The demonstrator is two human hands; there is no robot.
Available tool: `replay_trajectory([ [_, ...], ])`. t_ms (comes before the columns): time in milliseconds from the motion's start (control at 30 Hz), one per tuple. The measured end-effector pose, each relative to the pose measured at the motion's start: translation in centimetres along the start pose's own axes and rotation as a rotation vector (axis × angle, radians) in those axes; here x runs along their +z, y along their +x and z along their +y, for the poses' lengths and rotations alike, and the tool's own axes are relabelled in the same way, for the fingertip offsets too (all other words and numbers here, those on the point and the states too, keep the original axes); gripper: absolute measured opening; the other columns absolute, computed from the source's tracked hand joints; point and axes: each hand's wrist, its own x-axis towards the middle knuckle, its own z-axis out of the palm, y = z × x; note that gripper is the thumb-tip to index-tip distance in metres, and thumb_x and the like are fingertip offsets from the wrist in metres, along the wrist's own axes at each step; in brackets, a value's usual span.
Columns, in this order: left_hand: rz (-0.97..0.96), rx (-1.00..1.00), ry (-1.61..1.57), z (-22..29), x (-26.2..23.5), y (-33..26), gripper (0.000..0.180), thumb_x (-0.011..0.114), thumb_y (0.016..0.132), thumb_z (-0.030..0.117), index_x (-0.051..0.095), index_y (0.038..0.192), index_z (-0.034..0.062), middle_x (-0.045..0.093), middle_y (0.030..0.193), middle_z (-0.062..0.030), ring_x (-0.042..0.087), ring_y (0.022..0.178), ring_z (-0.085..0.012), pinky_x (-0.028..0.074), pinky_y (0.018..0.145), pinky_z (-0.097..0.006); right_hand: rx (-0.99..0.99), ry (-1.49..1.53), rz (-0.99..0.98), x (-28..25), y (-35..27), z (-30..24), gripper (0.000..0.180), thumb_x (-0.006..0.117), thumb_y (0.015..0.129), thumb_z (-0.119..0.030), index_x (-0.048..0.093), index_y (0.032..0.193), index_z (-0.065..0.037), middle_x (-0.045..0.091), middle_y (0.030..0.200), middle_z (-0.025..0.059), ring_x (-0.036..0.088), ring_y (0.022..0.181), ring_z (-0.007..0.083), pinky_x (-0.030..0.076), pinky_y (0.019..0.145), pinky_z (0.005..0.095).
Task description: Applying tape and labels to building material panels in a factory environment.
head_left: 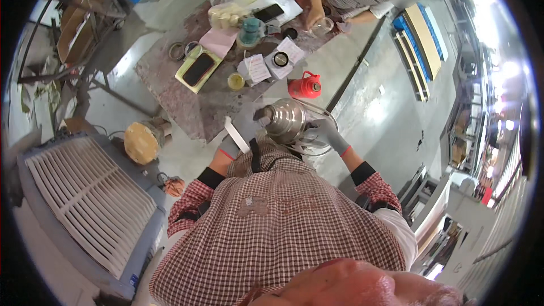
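The shiny metal piece (287, 120) is right before the worker's lap, gloved right hand (324, 134) clasped on its right side — likely to steady it. Left hand (246, 127) meets its other side; I can't tell whether it grips.

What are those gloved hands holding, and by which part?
A shiny silver rounded thing: the right hand seems to hold its right side. The left hand is by the thing's left end, but its grip can't be told.

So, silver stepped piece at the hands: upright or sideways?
Sideways: silver stepped piece shows its banded flank, axis running between left hand and right hand.
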Motion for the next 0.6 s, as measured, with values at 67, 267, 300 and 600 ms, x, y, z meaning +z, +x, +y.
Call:
replay_trajectory([
  [67, -0.03, 0.06, 0.281, -1.7, 2.2, -0.4, 0.041, 0.074, 0.072, 0.02, 0.061, 0.105, -0.0009, 0.061, 0.101, -0.0159, 0.059, 0.093, -0.0264, 0.047, 0.082, -0.034, 0.083, 0.07, 0.004, 1.3, -1.3, 3.1, 0.038, 0.071, 0.068, -0.031, 0.068, 0.097, -0.007, 0.068, 0.085, 0.0133, 0.064, 0.07, 0.0248, 0.048, 0.069, 0.0333],
  [267, -0.164, 0.105, 0.536, -7.0, 6.9, -0.1, 0.044, 0.068, 0.073, 0.032, 0.062, 0.103, 0.0004, 0.062, 0.1, -0.0176, 0.058, 0.094, -0.0326, 0.045, 0.085, -0.04, 0.204, 0.213, -0.014, 5.4, -2.8, 9.2, 0.029, 0.068, 0.071, -0.027, 0.07, 0.092, -0.008, 0.068, 0.084, 0.011, 0.064, 0.073, 0.0221, 0.047, 0.068, 0.0312],
  [300, -0.203, 0.073, 0.53, -8.5, 7.6, 0.0, 0.046, 0.068, 0.073, 0.033, 0.061, 0.105, -0.0001, 0.061, 0.101, -0.018, 0.058, 0.094, -0.033, 0.045, 0.084, -0.04, 0.077, 0.137, 0.024, 6.6, -2.9, 10.9, 0.025, 0.066, 0.073, -0.024, 0.07, 0.091, -0.008, 0.068, 0.084, 0.0098, 0.064, 0.073, 0.0215, 0.048, 0.067, 0.0316],
  [600, -0.295, -0.323, 0.642, -20.2, 8.2, -8.0, 0.039, 0.045, 0.09, 0.034, 0.059, 0.083, -0.0009, 0.059, 0.078, -0.0218, 0.057, 0.074, -0.0381, 0.043, 0.067, -0.044, 0.685, 0.539, -0.056, 15.7, 5.2, 21.0, 0.019, 0.065, 0.076, -0.014, 0.067, 0.086, 0.003, 0.066, 0.081, 0.0063, 0.061, 0.075, 0.0144, 0.046, 0.065, 0.0282],
])
